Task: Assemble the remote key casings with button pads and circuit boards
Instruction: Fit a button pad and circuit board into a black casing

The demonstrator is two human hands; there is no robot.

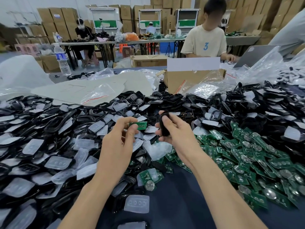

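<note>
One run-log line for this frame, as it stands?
left hand: pinches circuit board | right hand: grips black casing | parts: apart, not yet joined

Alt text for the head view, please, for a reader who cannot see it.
Left hand pinches a green circuit board and right hand grips a black key casing, close together above a table. Heaps of black casings, translucent button pads and green boards cover it; another person stands opposite.
</note>
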